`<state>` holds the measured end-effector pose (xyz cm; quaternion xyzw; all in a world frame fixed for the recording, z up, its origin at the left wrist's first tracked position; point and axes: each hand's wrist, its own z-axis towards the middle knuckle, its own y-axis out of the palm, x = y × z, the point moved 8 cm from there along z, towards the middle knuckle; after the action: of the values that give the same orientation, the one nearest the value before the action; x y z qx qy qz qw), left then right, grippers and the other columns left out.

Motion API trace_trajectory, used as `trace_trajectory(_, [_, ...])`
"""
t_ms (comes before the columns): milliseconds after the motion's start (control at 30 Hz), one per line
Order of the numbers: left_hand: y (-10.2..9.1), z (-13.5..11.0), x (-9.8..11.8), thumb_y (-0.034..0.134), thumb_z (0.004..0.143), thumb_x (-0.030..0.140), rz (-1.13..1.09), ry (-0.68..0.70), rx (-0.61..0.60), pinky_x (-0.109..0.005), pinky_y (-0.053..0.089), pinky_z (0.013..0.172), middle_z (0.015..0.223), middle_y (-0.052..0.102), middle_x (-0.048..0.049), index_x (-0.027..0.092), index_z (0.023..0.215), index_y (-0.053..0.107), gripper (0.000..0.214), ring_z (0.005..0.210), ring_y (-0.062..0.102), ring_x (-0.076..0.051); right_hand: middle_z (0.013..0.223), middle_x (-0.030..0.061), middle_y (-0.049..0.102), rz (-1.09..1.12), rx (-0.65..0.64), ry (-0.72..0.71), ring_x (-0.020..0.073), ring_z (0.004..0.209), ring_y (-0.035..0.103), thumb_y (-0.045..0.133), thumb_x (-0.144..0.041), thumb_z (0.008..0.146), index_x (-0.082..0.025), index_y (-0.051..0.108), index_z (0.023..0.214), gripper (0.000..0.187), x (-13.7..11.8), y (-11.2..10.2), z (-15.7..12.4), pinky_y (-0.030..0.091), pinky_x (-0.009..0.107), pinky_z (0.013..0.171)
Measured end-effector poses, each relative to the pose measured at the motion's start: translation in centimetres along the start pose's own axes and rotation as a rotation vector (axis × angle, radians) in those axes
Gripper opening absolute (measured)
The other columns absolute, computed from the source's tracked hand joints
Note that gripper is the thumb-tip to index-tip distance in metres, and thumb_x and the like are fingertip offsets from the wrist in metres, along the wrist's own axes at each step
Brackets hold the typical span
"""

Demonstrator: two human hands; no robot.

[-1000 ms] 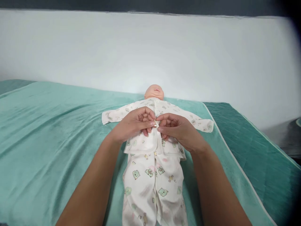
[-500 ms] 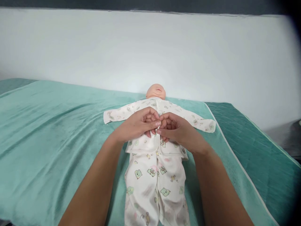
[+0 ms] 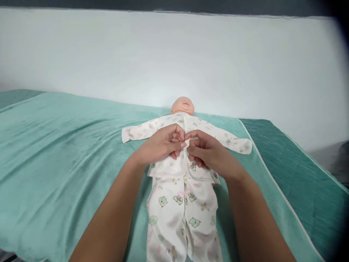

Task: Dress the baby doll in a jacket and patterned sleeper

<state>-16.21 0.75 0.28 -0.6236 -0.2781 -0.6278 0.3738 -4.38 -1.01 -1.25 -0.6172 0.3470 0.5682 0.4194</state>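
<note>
So your two hands are right over the doll [image 3: 182, 105], meeting at the middle of its chest and belly. Taking the spot where your fingertips meet as the clock centre, the doll's head is up at 12 o'clock and the printed trousers [image 3: 166, 218] run down to 6, between your forearms. The sleeves of the white printed jacket [image 3: 169, 167] stick out flat, one cuff around 9 to 10 o'clock, the other at about 3.

Your left hand [image 3: 165, 143] has its fingers curled in, thumb and index pinching the jacket's front edge from the 9 o'clock side. Your right hand [image 3: 208, 149] does the same from 3 o'clock, index stretched across the top and thumb underneath, with a small pale bit of the edge between both sets of fingertips. It's too small to tell whether there's a snap or a button in there. The jacket's hem shows just below your hands, lying over the top of the trousers.

Doll's on its back on a light teal blanket [image 3: 68, 163], pretty wrinkled out toward 8 and 9 o'clock. A darker green quilted cover [image 3: 286, 163] shows past its pale edge around 4. Beyond the head there's a plain white wall [image 3: 163, 54], topped by a dark band [image 3: 163, 5] at 12.
</note>
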Motion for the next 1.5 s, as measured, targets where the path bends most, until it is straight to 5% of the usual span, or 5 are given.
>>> trace_trajectory(700, [-0.01,-0.03,-0.32,0.066,0.083,0.024,-0.027,-0.05,-0.039,-0.022,0.043,0.056,0.069,0.057,0.0032,0.019,0.086,0.054,0.014,0.058,0.054,-0.008,0.069,-0.0011,0.063,0.117,-0.026,0.016,0.0104,0.052,0.054,0.054,-0.024,0.09,-0.025,0.061,0.11,0.021,0.12,0.03,0.1,0.035,0.02,0.044])
trace_trajectory(1333, [0.5,-0.05,0.02,0.07,0.08,0.026,0.003,-0.049,-0.078,-0.022,0.043,0.056,0.075,0.065,0.0025,0.019,0.087,0.054,0.02,0.058,0.055,-0.007,0.06,-0.0034,0.059,0.109,0.033,0.011,0.0092,0.044,0.046,0.054,-0.028,0.089,-0.023,0.058,0.099,0.012,0.13,-0.17,0.06,0.031,0.02,0.04])
trace_trajectory(1500, [0.34,-0.06,0.37,0.063,0.087,0.037,0.013,-0.024,0.006,-0.022,0.042,0.05,0.062,0.061,0.0029,0.02,0.089,0.055,0.02,0.053,0.054,-0.009,0.056,-0.0049,0.055,0.15,0.055,-0.015,0.0086,0.041,0.041,0.056,-0.032,0.088,-0.023,0.06,0.1,0.015,-0.02,-0.39,0.06,0.027,0.021,0.038])
